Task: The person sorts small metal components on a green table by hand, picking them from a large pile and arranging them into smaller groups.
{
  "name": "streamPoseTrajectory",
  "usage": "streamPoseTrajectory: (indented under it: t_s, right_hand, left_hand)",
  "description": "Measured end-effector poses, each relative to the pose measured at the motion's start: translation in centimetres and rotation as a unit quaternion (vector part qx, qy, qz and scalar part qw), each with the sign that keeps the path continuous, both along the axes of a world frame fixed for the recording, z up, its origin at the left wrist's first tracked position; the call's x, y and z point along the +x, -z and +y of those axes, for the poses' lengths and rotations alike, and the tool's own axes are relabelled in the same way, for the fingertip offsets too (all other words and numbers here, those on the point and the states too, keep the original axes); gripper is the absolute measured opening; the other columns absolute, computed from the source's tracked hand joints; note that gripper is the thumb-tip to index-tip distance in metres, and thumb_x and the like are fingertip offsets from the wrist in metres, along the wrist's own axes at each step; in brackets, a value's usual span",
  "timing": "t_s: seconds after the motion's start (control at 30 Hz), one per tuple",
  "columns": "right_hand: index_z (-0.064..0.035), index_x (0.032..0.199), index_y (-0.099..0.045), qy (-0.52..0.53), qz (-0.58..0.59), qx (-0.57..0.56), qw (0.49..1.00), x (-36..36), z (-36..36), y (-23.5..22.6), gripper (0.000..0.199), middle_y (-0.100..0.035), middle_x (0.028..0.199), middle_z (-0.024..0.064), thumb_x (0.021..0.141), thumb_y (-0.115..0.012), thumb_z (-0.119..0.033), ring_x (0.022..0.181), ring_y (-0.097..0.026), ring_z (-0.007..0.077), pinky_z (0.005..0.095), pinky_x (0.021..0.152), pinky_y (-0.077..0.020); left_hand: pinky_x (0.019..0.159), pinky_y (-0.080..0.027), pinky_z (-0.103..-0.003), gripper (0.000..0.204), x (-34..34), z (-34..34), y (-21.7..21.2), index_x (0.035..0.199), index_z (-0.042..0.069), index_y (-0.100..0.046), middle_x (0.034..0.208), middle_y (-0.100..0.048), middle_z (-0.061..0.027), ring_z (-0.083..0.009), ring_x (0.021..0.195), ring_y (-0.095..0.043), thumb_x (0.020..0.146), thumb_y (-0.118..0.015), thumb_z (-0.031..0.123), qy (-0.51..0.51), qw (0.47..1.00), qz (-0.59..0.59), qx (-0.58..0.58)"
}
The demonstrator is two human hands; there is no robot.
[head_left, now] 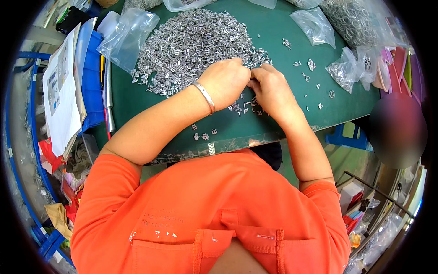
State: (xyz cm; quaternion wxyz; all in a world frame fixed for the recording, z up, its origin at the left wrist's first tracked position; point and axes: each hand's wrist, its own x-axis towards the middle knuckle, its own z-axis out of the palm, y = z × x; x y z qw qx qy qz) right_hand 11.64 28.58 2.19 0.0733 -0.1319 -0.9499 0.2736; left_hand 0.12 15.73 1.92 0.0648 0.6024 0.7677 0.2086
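Left hand (pixel 224 80): fingers curled, tips meeting the right hand's; any pinched piece is hidden.
Right hand (pixel 271 89): curled likewise.
Metal pieces (pixel 191 43): heaped on green worktop (pixel 273 32), touching both hands.
Around: clear bags (pixel 125 36), blue bin (pixel 92 82).

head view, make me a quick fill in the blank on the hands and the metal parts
1. The big heap of small metal parts lies on a ___ table.
2. The metal bangle is on the ___ wrist.
3. The left hand and right hand meet at their ___.
Missing: green; left; fingertips
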Motion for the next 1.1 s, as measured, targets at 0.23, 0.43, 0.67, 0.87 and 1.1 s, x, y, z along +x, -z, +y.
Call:
streamPoseTrajectory:
  t_s: [0.23,0.43,0.67,0.87,1.1]
  right_hand:
    - [0.0004,0.093,-0.068,0.012,0.052,-0.115,0.992,0.7,2.0,0.8,0.009,-0.066,0.085,0.0146,0.088,-0.067,-0.008,0.077,-0.066,0.0282,0.0406,0.067,-0.0526]
    - [0.0018,0.099,-0.065,0.115,0.063,-0.627,0.768,1.3,4.1,-0.5,0.012,-0.067,0.083,0.0055,0.094,-0.061,-0.008,0.068,-0.062,0.0103,0.0237,0.057,-0.0487]
    - [-0.0004,0.090,-0.072,-0.012,0.045,-0.033,0.998,-0.7,1.8,0.5,0.010,-0.065,0.091,0.0183,0.083,-0.066,-0.004,0.086,-0.064,0.0386,0.0447,0.079,-0.0524]
    - [0.0045,0.088,-0.063,-0.044,-0.035,0.080,0.995,-1.6,1.1,-0.2,0.008,-0.062,0.101,0.0250,0.082,-0.059,0.002,0.094,-0.063,0.0427,0.0488,0.083,-0.0516]
    - [0.0001,0.094,-0.059,-0.046,0.101,0.078,0.991,-0.7,1.2,0.1,0.010,-0.061,0.094,0.0211,0.084,-0.058,0.003,0.087,-0.061,0.0419,0.0478,0.076,-0.0513]
  left_hand:
    - [0.072,-0.055,-0.043,0.007,-0.5,0.2,0.2,0.086,0.003,-0.065,0.087,-0.060,-0.0141,-0.0350,0.081,-0.065,0.078,-0.065,0.003,0.012,1.000,-0.011,0.017]
    - [0.070,-0.056,-0.032,0.010,-1.7,-1.0,-0.5,0.094,0.000,-0.064,0.087,-0.065,-0.0107,-0.0230,0.079,-0.068,0.085,-0.068,0.001,-0.030,0.949,-0.302,0.082]
    - [0.067,-0.058,-0.025,0.013,-1.6,-2.5,-1.9,0.099,-0.003,-0.065,0.087,-0.069,-0.0090,-0.0142,0.076,-0.070,0.089,-0.070,0.003,-0.154,0.761,-0.627,0.069]
    - [0.066,-0.056,-0.024,0.014,-1.3,-5.7,-3.0,0.101,-0.005,-0.067,0.086,-0.070,-0.0077,-0.0123,0.074,-0.068,0.089,-0.069,0.001,-0.141,0.771,-0.619,0.052]
    - [0.067,-0.054,-0.026,0.012,-0.8,-11.3,-3.4,0.094,-0.001,-0.070,0.087,-0.067,-0.0059,-0.0145,0.076,-0.068,0.082,-0.070,-0.005,-0.054,0.915,-0.395,-0.067]
